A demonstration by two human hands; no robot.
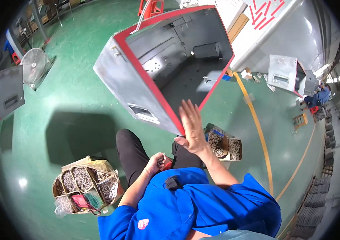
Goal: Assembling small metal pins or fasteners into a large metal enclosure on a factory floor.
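A large grey metal cabinet (127, 86) with a red-edged open front is tilted in front of my knees. My right hand (193, 130) lies against its lower red corner, fingers stretched up over the opening and thumb to the left. Inside, a dark cylinder (207, 51) and small brackets show on the grey walls. Down by my lap, my left hand (157, 163) is closed around small fasteners (162, 160), partly hidden by the fingers. Beside that hand a bit of something red shows between my thighs.
Left of my legs stands a divided box (94, 191) of small fasteners; another box of fasteners (235, 149) is at my right. A floor fan (36, 67) and a grey cabinet (12, 88) stand far left. Another cabinet (283, 72) is at right, past a yellow floor line (254, 114).
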